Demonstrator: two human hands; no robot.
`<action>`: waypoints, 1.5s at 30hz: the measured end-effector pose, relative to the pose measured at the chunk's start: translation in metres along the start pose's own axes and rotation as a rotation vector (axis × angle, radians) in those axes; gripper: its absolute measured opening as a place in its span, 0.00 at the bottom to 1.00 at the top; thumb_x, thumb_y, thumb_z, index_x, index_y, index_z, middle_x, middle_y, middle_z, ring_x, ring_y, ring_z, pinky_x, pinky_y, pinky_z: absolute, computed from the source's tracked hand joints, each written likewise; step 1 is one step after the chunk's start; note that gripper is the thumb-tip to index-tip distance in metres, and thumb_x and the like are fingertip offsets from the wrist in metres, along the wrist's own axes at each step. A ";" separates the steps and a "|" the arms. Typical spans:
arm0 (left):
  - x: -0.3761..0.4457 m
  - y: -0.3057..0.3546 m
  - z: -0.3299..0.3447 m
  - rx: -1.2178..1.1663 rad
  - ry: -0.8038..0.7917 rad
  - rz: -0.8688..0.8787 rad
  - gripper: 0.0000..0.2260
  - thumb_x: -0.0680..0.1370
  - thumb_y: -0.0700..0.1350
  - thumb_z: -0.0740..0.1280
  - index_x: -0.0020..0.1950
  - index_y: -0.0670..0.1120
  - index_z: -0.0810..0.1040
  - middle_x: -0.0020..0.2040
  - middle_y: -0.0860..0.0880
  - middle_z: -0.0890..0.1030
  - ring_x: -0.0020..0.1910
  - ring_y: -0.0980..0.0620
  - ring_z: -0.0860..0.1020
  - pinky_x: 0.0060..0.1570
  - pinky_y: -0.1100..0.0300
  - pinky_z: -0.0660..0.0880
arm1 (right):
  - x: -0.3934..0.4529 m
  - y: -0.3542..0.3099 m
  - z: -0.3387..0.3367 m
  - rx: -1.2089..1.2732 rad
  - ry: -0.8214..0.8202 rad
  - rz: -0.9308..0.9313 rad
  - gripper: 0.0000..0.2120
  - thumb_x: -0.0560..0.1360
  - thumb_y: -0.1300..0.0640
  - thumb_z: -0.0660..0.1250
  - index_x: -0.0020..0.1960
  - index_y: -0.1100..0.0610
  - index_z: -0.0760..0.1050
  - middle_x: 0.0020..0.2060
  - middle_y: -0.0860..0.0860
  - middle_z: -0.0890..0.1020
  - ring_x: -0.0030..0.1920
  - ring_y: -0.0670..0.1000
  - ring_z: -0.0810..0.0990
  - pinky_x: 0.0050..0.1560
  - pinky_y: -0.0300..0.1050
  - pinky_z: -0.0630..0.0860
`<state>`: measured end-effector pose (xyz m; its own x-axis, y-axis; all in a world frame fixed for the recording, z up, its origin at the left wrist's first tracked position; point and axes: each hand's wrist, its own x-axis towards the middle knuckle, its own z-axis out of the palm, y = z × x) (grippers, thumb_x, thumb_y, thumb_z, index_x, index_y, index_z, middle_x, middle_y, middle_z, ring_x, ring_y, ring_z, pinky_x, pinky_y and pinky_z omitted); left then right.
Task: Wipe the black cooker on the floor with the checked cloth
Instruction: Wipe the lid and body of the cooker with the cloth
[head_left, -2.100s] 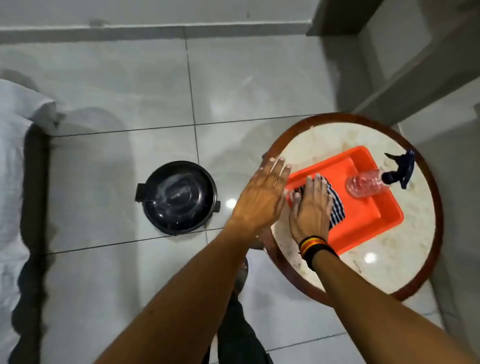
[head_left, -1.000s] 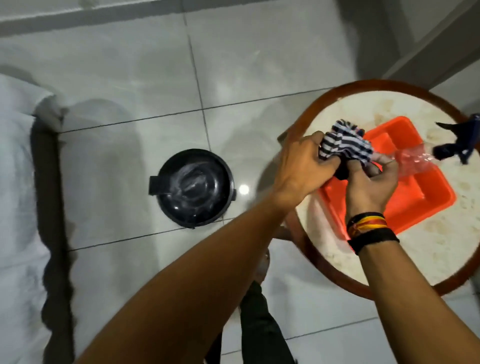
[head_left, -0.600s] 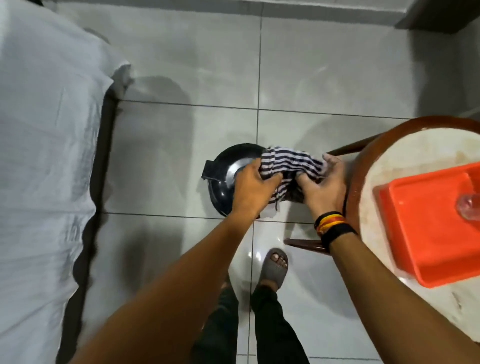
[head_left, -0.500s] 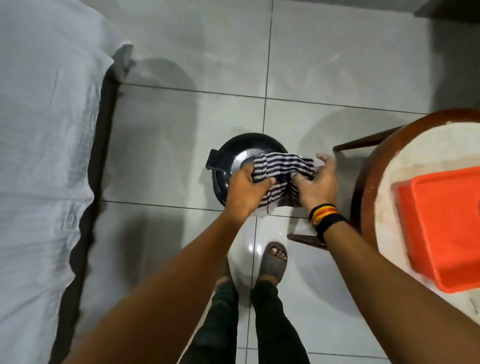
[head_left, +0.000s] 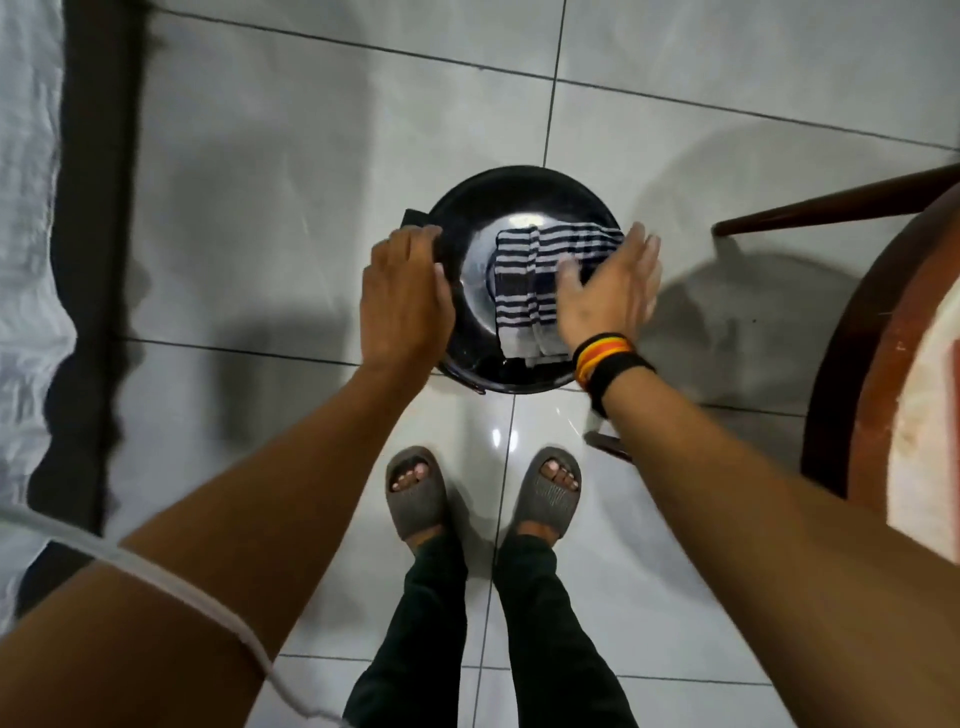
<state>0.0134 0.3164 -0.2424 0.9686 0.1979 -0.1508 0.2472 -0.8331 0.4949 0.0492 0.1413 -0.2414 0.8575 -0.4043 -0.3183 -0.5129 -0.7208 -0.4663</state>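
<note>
Now that the checked cloth (head_left: 540, 283) has come off the table onto the black cooker (head_left: 524, 202) mid-frame, the right hand (head_left: 608, 291) presses it flat-palmed while the left hand (head_left: 405, 301) grips the rim, so wiping can begin.

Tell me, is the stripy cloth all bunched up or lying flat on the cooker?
Mostly flat. The checked cloth lies spread on the black cooker lid, with a lengthwise crease, under the right hand.
</note>
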 end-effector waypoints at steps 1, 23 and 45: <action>0.009 -0.007 0.001 0.033 -0.051 0.020 0.22 0.83 0.42 0.62 0.77 0.43 0.68 0.76 0.39 0.71 0.75 0.39 0.69 0.75 0.45 0.68 | -0.006 -0.004 0.009 -0.019 -0.027 0.023 0.41 0.79 0.43 0.64 0.82 0.60 0.50 0.83 0.60 0.51 0.82 0.61 0.50 0.80 0.63 0.50; 0.062 -0.042 0.053 0.182 -0.504 0.278 0.77 0.50 0.86 0.61 0.85 0.38 0.43 0.86 0.40 0.43 0.84 0.36 0.39 0.78 0.30 0.43 | 0.071 -0.025 0.075 -0.255 0.034 -0.151 0.30 0.80 0.42 0.55 0.79 0.53 0.62 0.80 0.56 0.63 0.81 0.61 0.56 0.78 0.71 0.47; 0.056 -0.040 0.053 0.099 -0.440 0.217 0.76 0.51 0.81 0.72 0.85 0.41 0.44 0.86 0.42 0.44 0.85 0.38 0.41 0.79 0.31 0.46 | 0.020 0.045 0.050 -0.041 0.085 -0.043 0.30 0.82 0.45 0.62 0.78 0.58 0.62 0.78 0.58 0.64 0.79 0.61 0.60 0.77 0.69 0.56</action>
<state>0.0560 0.3337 -0.3165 0.8884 -0.2049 -0.4107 0.0165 -0.8800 0.4747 0.0415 0.1284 -0.3099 0.8799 -0.4175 -0.2267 -0.4749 -0.7601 -0.4435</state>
